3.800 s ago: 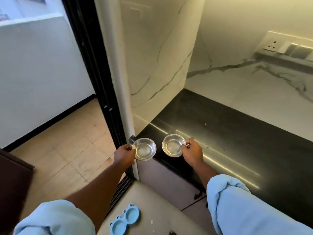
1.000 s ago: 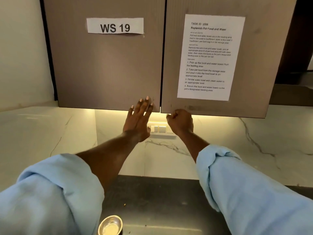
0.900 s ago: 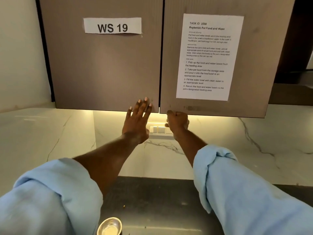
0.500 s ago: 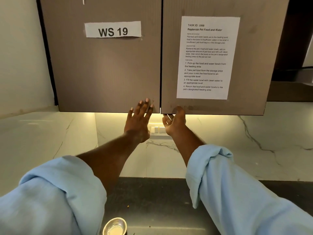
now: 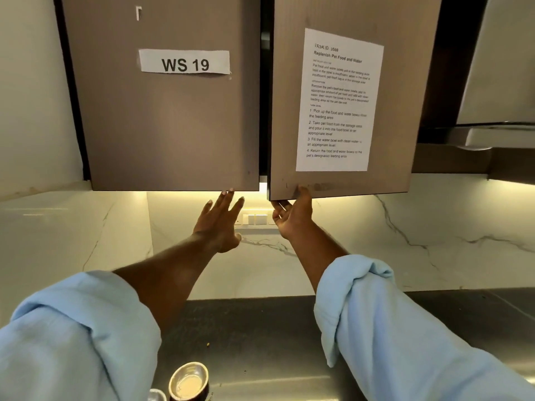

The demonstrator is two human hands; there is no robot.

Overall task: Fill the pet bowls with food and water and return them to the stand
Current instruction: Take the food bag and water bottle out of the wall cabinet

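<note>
1. Left hand — raised with its back to the camera. The fingers are straight and spread and hold nothing. The fingertips reach the bottom edge of the left brown matte cupboard door, which lies flush and carries a white paper label printed "WS 19".

2. Right hand — grips the lower left corner of the right brown matte cupboard door. The fingers are curled under the door's bottom edge and the thumb presses on its face. This door stands ajar, its free edge out toward the camera, with a dark gap between it and the left door. A white printed instruction sheet headed "Replenish Pet Food and Water" is stuck to its face.

3. Round stainless-steel bowl: upright on the dark polished surface, at the bottom edge of the view. It sits below the left forearm and well apart from both hands. Its inside shows a pale reflection, and its contents cannot be told. Just left of it, a sliver of another shiny rim is cut by the frame edge.

4. Light-blue rolled sleeves: one on each forearm, pushed up toward the elbow.

5. White marble wall with grey veins: behind the surface, lit warm from under the cupboard. A pale switch plate is set in it, seen between the two hands.
</note>
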